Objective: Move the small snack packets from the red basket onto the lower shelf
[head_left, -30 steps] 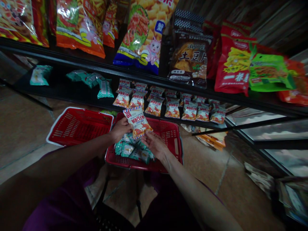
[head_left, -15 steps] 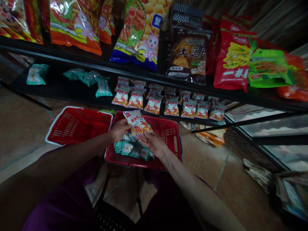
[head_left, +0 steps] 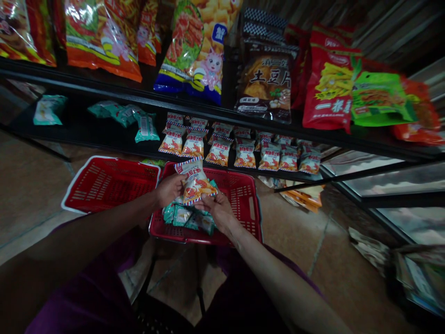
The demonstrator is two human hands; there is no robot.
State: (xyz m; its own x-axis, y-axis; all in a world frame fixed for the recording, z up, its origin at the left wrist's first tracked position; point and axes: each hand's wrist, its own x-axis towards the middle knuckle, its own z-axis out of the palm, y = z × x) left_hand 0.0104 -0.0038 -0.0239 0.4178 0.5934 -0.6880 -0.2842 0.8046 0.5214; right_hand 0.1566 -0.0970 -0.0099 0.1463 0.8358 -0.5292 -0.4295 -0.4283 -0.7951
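Observation:
Between my two hands is a small white and orange snack bag (head_left: 195, 181) with red lettering and striped ends. My left hand (head_left: 169, 190) grips its left edge, and my right hand (head_left: 218, 208) pinches its lower right corner. The bag is tilted above a red shopping basket (head_left: 239, 195). Inside that basket lie several teal snack packets (head_left: 184, 217), partly covered by the bag and my hands. On the low shelf just beyond, several matching white and orange snack bags (head_left: 219, 149) stand in rows.
To the left a second red basket (head_left: 107, 183) with a white rim sits on the floor. More teal packets (head_left: 146, 125) lie on the low black shelf (head_left: 93, 134). Large snack bags (head_left: 194, 51) fill the upper shelf. Papers and packages (head_left: 302, 197) lie under the shelf at right.
The snack bag has been turned slightly more upright and sits a little lower between my hands. Both hands keep hold of it. The whole view has shifted slightly.

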